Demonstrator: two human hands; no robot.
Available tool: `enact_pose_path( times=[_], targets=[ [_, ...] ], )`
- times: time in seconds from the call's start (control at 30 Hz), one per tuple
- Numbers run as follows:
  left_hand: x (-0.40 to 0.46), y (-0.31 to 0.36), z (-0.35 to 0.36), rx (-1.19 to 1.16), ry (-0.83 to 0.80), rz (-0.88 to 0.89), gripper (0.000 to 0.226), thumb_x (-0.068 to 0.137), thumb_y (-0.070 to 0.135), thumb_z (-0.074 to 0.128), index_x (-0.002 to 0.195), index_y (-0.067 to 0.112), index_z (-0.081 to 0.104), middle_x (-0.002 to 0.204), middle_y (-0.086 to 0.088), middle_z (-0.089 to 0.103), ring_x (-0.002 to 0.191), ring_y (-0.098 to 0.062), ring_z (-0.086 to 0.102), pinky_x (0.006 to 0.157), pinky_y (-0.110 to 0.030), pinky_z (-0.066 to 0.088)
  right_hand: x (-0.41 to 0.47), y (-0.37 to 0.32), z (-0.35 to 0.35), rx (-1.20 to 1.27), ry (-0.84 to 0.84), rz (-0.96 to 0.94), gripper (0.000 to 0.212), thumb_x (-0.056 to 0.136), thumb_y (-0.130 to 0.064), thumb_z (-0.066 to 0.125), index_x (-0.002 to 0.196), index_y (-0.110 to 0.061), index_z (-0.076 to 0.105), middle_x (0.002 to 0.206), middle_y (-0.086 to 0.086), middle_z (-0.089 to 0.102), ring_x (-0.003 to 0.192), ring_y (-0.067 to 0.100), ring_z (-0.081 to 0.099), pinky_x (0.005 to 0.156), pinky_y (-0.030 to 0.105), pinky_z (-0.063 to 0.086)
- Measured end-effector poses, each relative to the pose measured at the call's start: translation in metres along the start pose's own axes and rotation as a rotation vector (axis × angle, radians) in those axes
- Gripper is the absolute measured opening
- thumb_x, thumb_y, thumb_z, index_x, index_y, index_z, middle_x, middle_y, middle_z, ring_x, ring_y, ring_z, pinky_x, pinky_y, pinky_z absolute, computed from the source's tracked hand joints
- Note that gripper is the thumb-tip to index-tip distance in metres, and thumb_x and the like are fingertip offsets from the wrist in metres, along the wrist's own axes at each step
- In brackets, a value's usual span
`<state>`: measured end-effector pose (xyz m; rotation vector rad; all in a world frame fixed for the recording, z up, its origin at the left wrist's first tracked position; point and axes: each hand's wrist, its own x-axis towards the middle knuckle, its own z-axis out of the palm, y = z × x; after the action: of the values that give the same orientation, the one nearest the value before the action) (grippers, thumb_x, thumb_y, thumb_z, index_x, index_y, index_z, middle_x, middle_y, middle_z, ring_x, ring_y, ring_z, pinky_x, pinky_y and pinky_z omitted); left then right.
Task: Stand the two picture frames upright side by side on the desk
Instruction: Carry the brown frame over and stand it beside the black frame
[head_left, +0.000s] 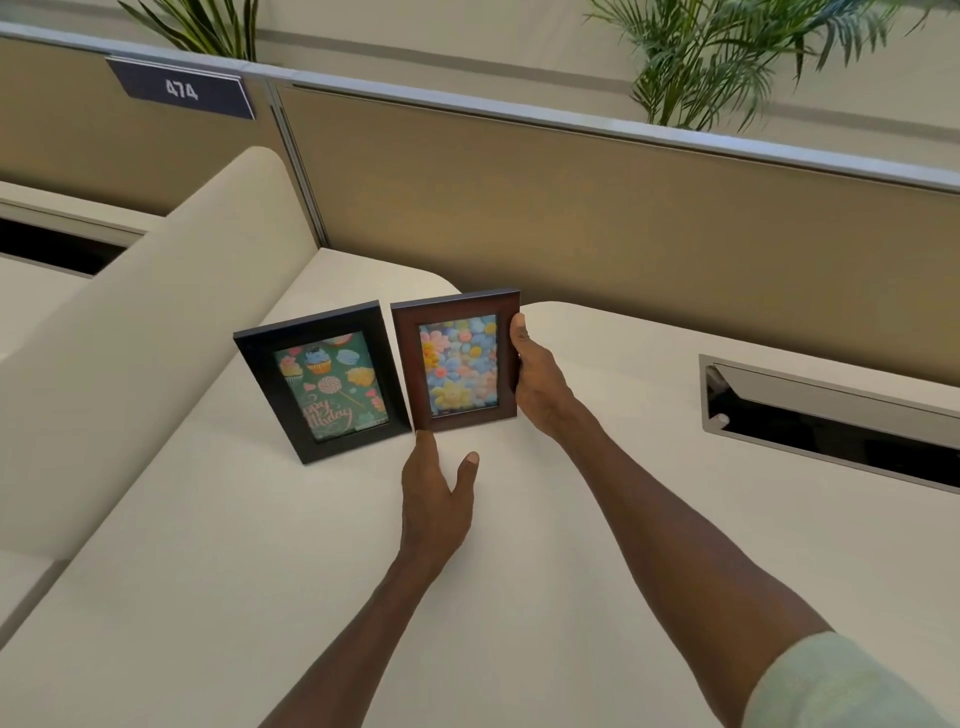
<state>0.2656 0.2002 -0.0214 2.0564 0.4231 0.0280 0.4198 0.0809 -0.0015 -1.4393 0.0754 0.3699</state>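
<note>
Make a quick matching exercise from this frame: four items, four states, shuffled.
Items:
1. black frame
2. brown frame
3. left hand
4. right hand

States:
A. gripping a frame's right edge
B. standing free, no hand on it
C. open, fingertip at a frame's bottom corner
D. upright and held

Pairs: 1-B, 2-D, 3-C, 4-A
</note>
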Motion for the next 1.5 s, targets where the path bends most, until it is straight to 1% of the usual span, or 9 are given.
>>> enact_pose_path(
  times=[0.17, 0.3, 0.43, 0.57, 0.67, 0.77, 0.97, 1.3, 1.5],
  targets=[
    [0.003, -0.003, 0.003, 0.025, -0.008, -0.018, 0.078, 0.097, 0.042, 0.052, 0.156, 0.011, 0.013, 0.164, -0.007, 0.02, 0.15, -0.022, 0.019, 0.122, -0.037, 0.018, 0.005, -0.002, 0.001, -0.013, 0.003, 0.01, 0.058, 0.079, -0.075, 0.039, 0.107, -0.034, 0.071, 0.111, -0.005, 0.076, 0.101, 0.023, 0.073, 0.094, 0.046, 0.057],
    [0.005, -0.004, 0.005, 0.054, -0.006, -0.049, 0.079, 0.096, 0.046, 0.05, 0.156, 0.012, 0.011, 0.165, -0.006, 0.017, 0.151, -0.022, 0.016, 0.12, -0.036, 0.016, 0.009, -0.004, 0.003, -0.023, 0.007, 0.014, 0.052, 0.09, -0.069, 0.035, 0.105, -0.034, 0.071, 0.109, -0.005, 0.076, 0.101, 0.023, 0.074, 0.092, 0.044, 0.057],
    [0.006, -0.005, 0.006, 0.061, 0.0, -0.041, 0.079, 0.096, 0.045, 0.051, 0.156, 0.01, 0.012, 0.165, -0.007, 0.016, 0.151, -0.023, 0.015, 0.121, -0.037, 0.016, 0.012, -0.005, 0.004, -0.035, -0.024, 0.013, 0.059, 0.08, -0.074, 0.038, 0.11, -0.033, 0.068, 0.115, -0.002, 0.074, 0.103, 0.023, 0.073, 0.093, 0.043, 0.057],
    [0.006, -0.005, 0.008, 0.076, -0.004, -0.041, 0.08, 0.097, 0.046, 0.05, 0.156, 0.01, 0.01, 0.165, -0.006, 0.013, 0.152, -0.023, 0.012, 0.121, -0.037, 0.014, 0.016, -0.006, 0.004, -0.033, -0.032, 0.012, 0.06, 0.079, -0.074, 0.039, 0.109, -0.033, 0.069, 0.111, -0.005, 0.076, 0.101, 0.022, 0.073, 0.089, 0.038, 0.059],
    [0.007, -0.005, 0.009, 0.067, 0.002, -0.046, 0.08, 0.096, 0.045, 0.05, 0.156, 0.01, 0.01, 0.165, -0.006, 0.013, 0.152, -0.023, 0.012, 0.122, -0.038, 0.015, 0.02, -0.005, 0.003, -0.031, -0.035, 0.013, 0.061, 0.078, -0.075, 0.04, 0.11, -0.032, 0.069, 0.115, -0.001, 0.074, 0.103, 0.024, 0.073, 0.094, 0.043, 0.057],
    [0.006, -0.005, 0.009, 0.056, 0.009, -0.039, 0.08, 0.096, 0.044, 0.051, 0.156, 0.01, 0.01, 0.165, -0.007, 0.014, 0.151, -0.023, 0.013, 0.123, -0.039, 0.015, 0.023, -0.004, 0.004, -0.023, -0.03, 0.018, 0.062, 0.075, -0.077, 0.042, 0.107, -0.032, 0.071, 0.11, -0.003, 0.077, 0.101, 0.024, 0.073, 0.094, 0.045, 0.057],
    [0.006, -0.005, 0.009, 0.056, 0.018, -0.033, 0.082, 0.096, 0.044, 0.052, 0.156, 0.009, 0.01, 0.165, -0.007, 0.014, 0.151, -0.023, 0.013, 0.121, -0.036, 0.014, 0.025, -0.003, 0.003, -0.026, -0.051, 0.007, 0.064, 0.072, -0.081, 0.044, 0.106, -0.035, 0.072, 0.112, -0.003, 0.076, 0.103, 0.025, 0.073, 0.095, 0.048, 0.056],
    [0.007, -0.008, 0.011, 0.07, 0.015, -0.039, 0.082, 0.096, 0.045, 0.052, 0.157, 0.012, 0.008, 0.165, -0.005, 0.012, 0.152, -0.022, 0.012, 0.121, -0.036, 0.013, 0.027, -0.006, 0.002, -0.033, -0.111, 0.017, 0.06, 0.07, -0.085, 0.045, 0.102, -0.044, 0.075, 0.114, -0.007, 0.075, 0.107, 0.024, 0.071, 0.094, 0.045, 0.056],
    [0.008, -0.01, 0.014, 0.077, 0.009, -0.059, 0.083, 0.095, 0.048, 0.052, 0.157, 0.014, 0.008, 0.166, -0.003, 0.011, 0.152, -0.021, 0.011, 0.119, -0.032, 0.01, 0.024, -0.009, 0.001, -0.051, -0.115, 0.048, 0.055, 0.075, -0.082, 0.042, 0.103, -0.048, 0.074, 0.112, -0.012, 0.075, 0.106, 0.019, 0.072, 0.082, 0.033, 0.06]
  ],
)
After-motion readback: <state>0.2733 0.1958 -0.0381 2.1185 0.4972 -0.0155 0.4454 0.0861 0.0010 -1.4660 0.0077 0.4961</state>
